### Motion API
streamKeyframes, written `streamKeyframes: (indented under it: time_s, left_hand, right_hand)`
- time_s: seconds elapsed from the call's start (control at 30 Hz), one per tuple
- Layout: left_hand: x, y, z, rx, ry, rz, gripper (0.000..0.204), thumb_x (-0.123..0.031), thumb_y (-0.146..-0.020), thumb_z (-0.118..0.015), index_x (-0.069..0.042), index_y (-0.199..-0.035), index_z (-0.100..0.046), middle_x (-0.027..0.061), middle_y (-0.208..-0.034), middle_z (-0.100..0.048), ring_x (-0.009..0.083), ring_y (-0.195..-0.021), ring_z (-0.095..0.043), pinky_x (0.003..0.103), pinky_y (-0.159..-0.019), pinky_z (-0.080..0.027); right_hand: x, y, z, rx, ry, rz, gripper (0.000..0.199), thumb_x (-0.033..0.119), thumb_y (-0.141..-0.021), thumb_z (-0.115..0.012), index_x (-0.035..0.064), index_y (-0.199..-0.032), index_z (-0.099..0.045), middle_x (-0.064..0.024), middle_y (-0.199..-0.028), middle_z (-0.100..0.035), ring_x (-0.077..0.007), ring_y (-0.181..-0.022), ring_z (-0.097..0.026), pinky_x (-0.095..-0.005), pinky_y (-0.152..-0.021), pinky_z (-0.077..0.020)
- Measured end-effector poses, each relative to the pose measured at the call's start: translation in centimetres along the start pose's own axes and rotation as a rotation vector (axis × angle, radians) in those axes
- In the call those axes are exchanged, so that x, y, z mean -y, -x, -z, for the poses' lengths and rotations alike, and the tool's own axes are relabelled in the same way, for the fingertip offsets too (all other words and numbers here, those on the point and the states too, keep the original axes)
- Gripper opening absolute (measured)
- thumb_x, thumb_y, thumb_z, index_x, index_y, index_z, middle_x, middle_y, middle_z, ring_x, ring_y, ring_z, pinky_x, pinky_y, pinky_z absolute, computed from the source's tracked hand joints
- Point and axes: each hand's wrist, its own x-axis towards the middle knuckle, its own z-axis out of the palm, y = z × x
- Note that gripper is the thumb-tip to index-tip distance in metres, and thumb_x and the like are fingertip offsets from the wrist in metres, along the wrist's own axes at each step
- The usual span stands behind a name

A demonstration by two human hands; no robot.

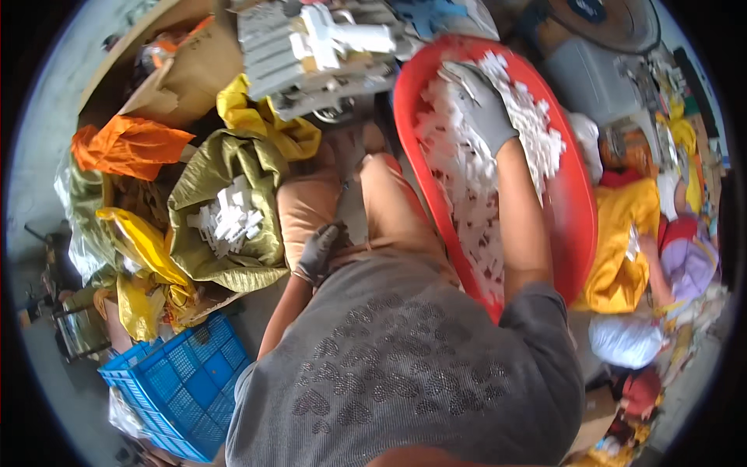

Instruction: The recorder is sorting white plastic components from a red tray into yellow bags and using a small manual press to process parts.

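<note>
My right hand point(481, 107), in a grey glove, reaches into a long red tub point(580, 226) on my right. Its fingers stretch out over a heap of small white plastic pieces point(537, 128), touching them at the far end; I make out no single piece in its grip. More white pieces point(486, 261) cover the near part of the tub. My left hand point(319, 253), also gloved in grey, lies on my lap by my left thigh with its fingers loosely spread and nothing visible in it. An olive woven sack point(264, 159) beside my left leg holds white plastic parts point(231, 222).
Ahead stands a grey ridged platform point(268, 50) with larger white plastic parts point(334, 39) on top. A cardboard box point(187, 74), orange bag point(128, 148) and blue crate point(187, 389) lie leftward. Yellow sacking point(622, 249) and a fan point(615, 19) are right.
</note>
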Motion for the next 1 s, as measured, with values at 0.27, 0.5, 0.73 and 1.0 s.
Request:
streamKeyframes:
  time_s: [0.27,0.5,0.73,1.0]
  left_hand:
    - [-0.9,-0.5,0.4,-0.005,0.246,0.072,0.029,-0.024,-0.095,-0.047,-0.005,-0.115,-0.053,0.0088,-0.108,-0.059,0.02,-0.093,-0.059,0.034,-0.084,-0.049]
    - [0.0,0.4,0.3,-0.096,0.227,0.048,0.031,-0.027,-0.094,-0.048,-0.004,-0.115,-0.052,0.01,-0.106,-0.059,0.0215,-0.091,-0.059,0.035,-0.082,-0.049]
    - [-0.9,1.0,-0.9,-0.185,0.114,0.111,0.035,-0.026,-0.094,-0.049,0.0,-0.117,-0.052,0.0083,-0.103,-0.06,0.0199,-0.085,-0.06,0.031,-0.079,-0.051]
    - [-4.3,6.0,4.1,-0.681,-1.073,-0.5,0.029,-0.019,-0.084,-0.054,-0.004,-0.108,-0.06,0.0172,-0.099,-0.063,0.0337,-0.09,-0.06,0.039,-0.081,-0.047]
  right_hand:
    - [-9.3,19.2,-3.2,0.218,0.079,-0.84,0.034,0.031,-0.088,-0.053,0.0077,-0.112,-0.057,-0.0169,-0.108,-0.061,-0.0305,-0.101,-0.059,-0.0372,-0.088,-0.0455]
    - [-6.3,16.3,-9.7,0.309,0.55,-0.281,0.039,0.017,-0.077,-0.059,0.014,-0.115,-0.055,-0.0097,-0.117,-0.053,-0.0306,-0.107,-0.052,-0.0416,-0.09,-0.0429]
    - [-7.5,12.6,-11.7,0.693,0.712,-0.349,0.026,0.009,-0.082,-0.044,0.0027,-0.103,-0.057,-0.0208,-0.107,-0.059,-0.037,-0.101,-0.055,-0.0432,-0.09,-0.0441]
    - [-10.0,13.7,-2.3,0.416,0.601,-0.497,0.039,0.022,-0.076,-0.064,0.0164,-0.113,-0.056,-0.0179,-0.111,-0.051,-0.0382,-0.1,-0.053,-0.0439,-0.084,-0.0445]
